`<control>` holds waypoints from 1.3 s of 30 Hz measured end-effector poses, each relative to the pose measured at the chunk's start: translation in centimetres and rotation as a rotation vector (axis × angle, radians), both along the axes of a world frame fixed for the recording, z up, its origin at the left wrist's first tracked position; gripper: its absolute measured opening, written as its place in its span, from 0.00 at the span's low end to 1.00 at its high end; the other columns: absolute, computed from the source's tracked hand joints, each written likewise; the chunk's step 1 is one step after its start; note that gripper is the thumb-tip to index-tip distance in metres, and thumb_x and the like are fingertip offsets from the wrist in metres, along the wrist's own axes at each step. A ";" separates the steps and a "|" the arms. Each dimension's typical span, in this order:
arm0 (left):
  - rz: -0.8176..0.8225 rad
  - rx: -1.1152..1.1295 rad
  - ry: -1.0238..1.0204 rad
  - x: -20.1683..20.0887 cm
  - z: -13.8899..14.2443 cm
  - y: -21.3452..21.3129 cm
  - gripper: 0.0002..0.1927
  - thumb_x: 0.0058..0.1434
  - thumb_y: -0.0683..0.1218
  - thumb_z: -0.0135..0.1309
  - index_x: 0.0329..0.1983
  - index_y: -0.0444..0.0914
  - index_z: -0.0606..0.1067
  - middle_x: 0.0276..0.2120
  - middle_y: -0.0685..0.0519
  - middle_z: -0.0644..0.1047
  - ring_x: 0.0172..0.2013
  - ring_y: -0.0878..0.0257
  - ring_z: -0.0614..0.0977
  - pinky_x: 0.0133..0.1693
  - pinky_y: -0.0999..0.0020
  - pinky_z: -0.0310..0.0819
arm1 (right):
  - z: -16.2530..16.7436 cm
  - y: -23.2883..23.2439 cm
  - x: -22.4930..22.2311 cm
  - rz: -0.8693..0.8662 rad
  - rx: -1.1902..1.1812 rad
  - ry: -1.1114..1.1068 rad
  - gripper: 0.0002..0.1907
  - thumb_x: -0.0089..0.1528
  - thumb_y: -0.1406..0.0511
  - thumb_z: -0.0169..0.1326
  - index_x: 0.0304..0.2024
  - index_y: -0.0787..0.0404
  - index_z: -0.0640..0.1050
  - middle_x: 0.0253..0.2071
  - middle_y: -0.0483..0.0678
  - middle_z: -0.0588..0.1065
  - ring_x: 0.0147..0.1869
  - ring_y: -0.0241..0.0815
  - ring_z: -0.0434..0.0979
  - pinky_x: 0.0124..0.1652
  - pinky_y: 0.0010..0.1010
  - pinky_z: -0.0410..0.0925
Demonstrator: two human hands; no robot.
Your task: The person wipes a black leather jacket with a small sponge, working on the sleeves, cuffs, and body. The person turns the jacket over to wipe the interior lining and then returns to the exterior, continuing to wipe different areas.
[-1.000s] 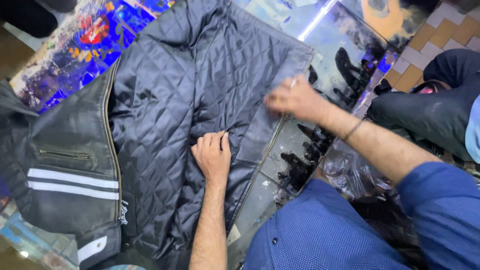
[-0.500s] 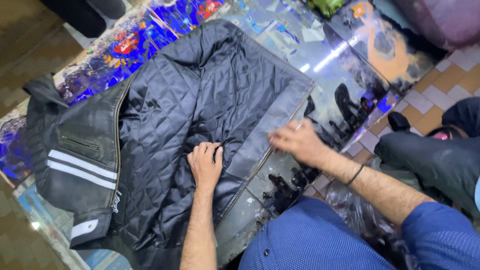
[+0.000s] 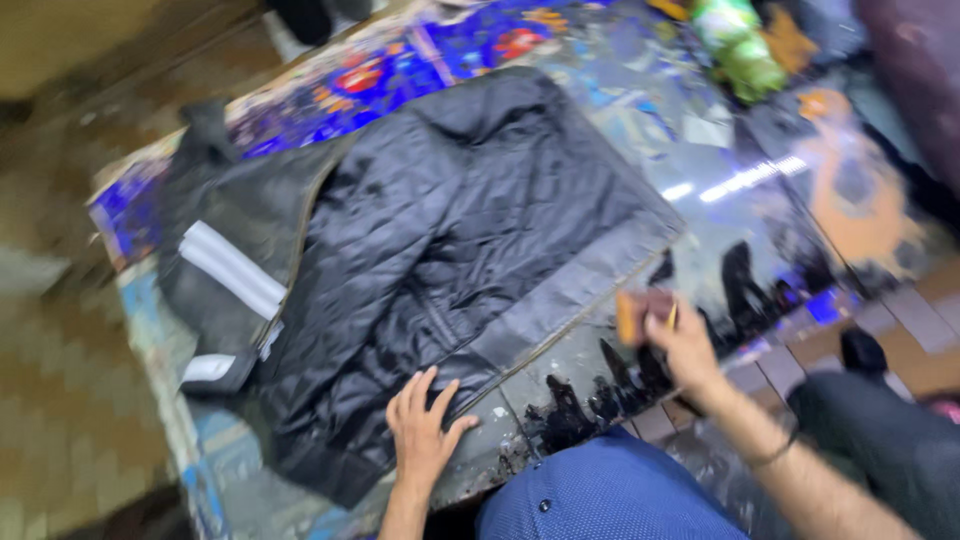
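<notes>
Black quilted-lining jacket (image 3: 440, 260) with white sleeve stripes spread open, lining up, on glossy patterned glass tabletop (image 3: 760, 200). Long axis running diagonally, from the hem just beyond the left hand (image 3: 425, 430) up and away toward the collar at the far side. Left hand flat, fingers spread, palm pressing the near hem edge against the tabletop; not gripping. Right hand (image 3: 680, 335) well to the right of the jacket's grey front edge (image 3: 590, 290), apart from the fabric, curled around a small brownish block (image 3: 632, 312); exact kind of object blurred, not determinable. Left hand nearer to the jacket, in contact; right hand off the garment, above bare glass. Jacket bulk forward and left of both hands. Blue shirt (image 3: 610, 500) at bottom edge.
</notes>
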State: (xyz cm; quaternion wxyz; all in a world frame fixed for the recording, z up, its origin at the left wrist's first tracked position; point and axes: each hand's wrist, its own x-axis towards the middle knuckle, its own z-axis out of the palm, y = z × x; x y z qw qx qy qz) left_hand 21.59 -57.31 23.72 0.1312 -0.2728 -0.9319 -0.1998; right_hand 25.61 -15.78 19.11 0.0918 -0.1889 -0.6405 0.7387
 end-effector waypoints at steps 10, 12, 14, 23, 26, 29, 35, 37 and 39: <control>-0.089 -0.018 0.255 0.9 1.6 3.1 0.09 0.66 0.48 0.58 0.34 0.41 0.74 0.38 0.54 0.76 0.38 0.58 0.76 0.36 0.61 0.66 | -7.2 -8.2 -3.6 0.337 -0.743 0.231 0.26 0.67 0.66 0.50 0.66 0.71 0.66 0.61 0.63 0.71 0.64 0.68 0.72 0.63 0.62 0.62; -0.029 -0.018 0.243 2.8 2.5 4.0 0.09 0.67 0.49 0.58 0.34 0.40 0.74 0.38 0.54 0.76 0.38 0.57 0.75 0.38 0.61 0.66 | -7.8 -7.9 -5.7 0.374 -0.637 0.379 0.25 0.68 0.67 0.51 0.66 0.72 0.66 0.61 0.68 0.72 0.65 0.69 0.72 0.64 0.62 0.62; 0.019 0.024 0.207 4.2 3.3 4.5 0.09 0.69 0.49 0.59 0.37 0.40 0.75 0.39 0.55 0.76 0.40 0.57 0.76 0.40 0.62 0.67 | -7.8 -7.9 -7.2 0.350 -0.552 0.518 0.23 0.69 0.69 0.53 0.63 0.74 0.66 0.61 0.66 0.71 0.65 0.68 0.73 0.65 0.62 0.65; 0.716 0.297 0.417 0.1 4.9 -7.3 0.15 0.52 0.46 0.60 0.40 0.34 0.77 0.41 0.42 0.76 0.43 0.44 0.73 0.45 0.48 0.65 | -5.7 -10.6 -9.1 0.268 -0.627 0.294 0.27 0.67 0.71 0.48 0.69 0.74 0.65 0.67 0.61 0.69 0.71 0.54 0.70 0.66 0.52 0.61; 1.110 0.384 0.437 -3.6 2.4 -15.1 0.34 0.53 0.50 0.67 0.56 0.24 0.72 0.53 0.31 0.72 0.54 0.36 0.71 0.54 0.44 0.62 | -6.1 -11.3 -9.1 0.225 -0.463 0.395 0.23 0.66 0.74 0.47 0.64 0.76 0.66 0.67 0.65 0.69 0.72 0.55 0.70 0.69 0.51 0.61; 1.222 1.205 -0.194 -6.7 -0.3 -20.4 0.27 0.55 0.49 0.68 0.54 0.32 0.73 0.48 0.42 0.78 0.49 0.49 0.79 0.52 0.54 0.73 | -6.1 -11.9 -9.1 0.164 -0.430 0.377 0.21 0.65 0.76 0.46 0.62 0.74 0.67 0.65 0.66 0.70 0.70 0.56 0.70 0.67 0.52 0.62; 0.601 2.025 -0.807 -7.7 -1.2 -26.1 0.19 0.58 0.49 0.63 0.50 0.35 0.78 0.43 0.48 0.83 0.40 0.55 0.85 0.47 0.61 0.77 | 0.7 -12.7 -10.2 0.006 -0.376 0.331 0.20 0.64 0.76 0.47 0.60 0.71 0.70 0.61 0.60 0.73 0.66 0.53 0.73 0.66 0.49 0.63; 0.553 2.017 -0.934 -7.7 -0.4 -27.9 0.20 0.58 0.49 0.62 0.50 0.35 0.78 0.42 0.48 0.83 0.39 0.55 0.85 0.46 0.61 0.78 | 5.1 -13.1 -10.5 -0.048 -0.322 0.333 0.17 0.66 0.74 0.48 0.58 0.70 0.72 0.60 0.56 0.73 0.65 0.48 0.73 0.65 0.43 0.63; 0.558 1.963 -0.977 -9.0 0.7 -29.5 0.20 0.58 0.50 0.61 0.50 0.35 0.78 0.42 0.48 0.83 0.39 0.55 0.85 0.46 0.61 0.78 | 9.9 -14.1 -12.0 -0.110 -0.283 0.360 0.15 0.67 0.72 0.49 0.57 0.69 0.73 0.57 0.53 0.74 0.62 0.44 0.73 0.63 0.38 0.63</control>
